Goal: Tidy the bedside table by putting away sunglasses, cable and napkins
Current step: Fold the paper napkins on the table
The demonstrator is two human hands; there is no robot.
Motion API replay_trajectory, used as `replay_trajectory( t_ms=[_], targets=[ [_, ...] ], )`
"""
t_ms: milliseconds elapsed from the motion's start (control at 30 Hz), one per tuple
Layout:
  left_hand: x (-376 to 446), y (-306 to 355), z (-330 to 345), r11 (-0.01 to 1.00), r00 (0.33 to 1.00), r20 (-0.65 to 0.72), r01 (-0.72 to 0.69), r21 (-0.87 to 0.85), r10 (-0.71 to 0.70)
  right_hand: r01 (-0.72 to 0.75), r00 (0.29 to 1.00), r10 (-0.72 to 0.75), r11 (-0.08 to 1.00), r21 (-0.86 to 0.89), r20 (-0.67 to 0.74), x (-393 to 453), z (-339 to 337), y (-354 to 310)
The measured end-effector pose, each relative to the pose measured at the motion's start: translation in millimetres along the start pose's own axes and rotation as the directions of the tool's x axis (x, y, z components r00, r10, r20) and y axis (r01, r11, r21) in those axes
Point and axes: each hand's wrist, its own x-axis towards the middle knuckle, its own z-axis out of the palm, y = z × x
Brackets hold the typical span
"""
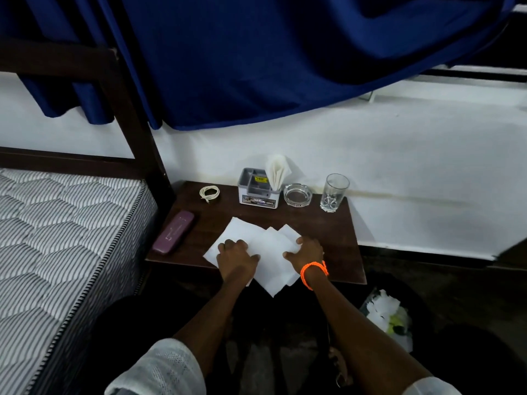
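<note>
Hidden or unclear: fingertips of both hands fold under against the paper, so whether they pinch a sheet or only press cannot be told. Label print on the grey organiser box [258,189] is blurred apart from "OPEL". No sunglasses in sight; the purple case [173,231] lies closed, contents unknown. Bin [390,317] at 5 o'clock is mostly in shadow; only white and yellowish scraps show.

Left hand [236,256] rests knuckles-up on the loose napkins [266,252], fingers curled together. Right hand [306,252], orange cord bracelet [313,273] at the wrist, lies on the same sheets, fingers bent and slightly spread. The napkins overlap in a fan at the table's near edge, corners overhanging it.

Surface: dark wooden bedside table [336,232]. Coiled white cable [209,193] at 11 o'clock; case at 9 o'clock; box with folded napkins [277,169] upright at 12; glass ashtray [297,194] and tumbler [334,192] at 1 o'clock.

Room: white wall, blue curtain [242,61], striped mattress [57,238], dark bed frame [137,118].
</note>
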Motion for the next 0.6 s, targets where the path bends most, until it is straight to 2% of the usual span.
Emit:
replay_trajectory(
  t_ms=[267,433,600],
  targets=[
    [13.6,1.8,-0.1,0.991,1.000,0.030,-0.006,-0.131,0.010,0.038,0.998,-0.033,0.994,-0.098,0.049,12.4,2.2,-2.6],
    [13.3,4.1,1.2,0.959,0.999,0.015,-0.027,-0.283,0.033,0.061,0.998,-0.060,0.996,-0.059,0.005,12.0,1.0,-1.0],
    [12.4,8.3,-3.5,0.903,1.000,-0.009,0.005,-0.430,-0.010,0.087,0.995,-0.086,0.996,0.009,-0.047,10.7,0.4,-1.3]
  ],
)
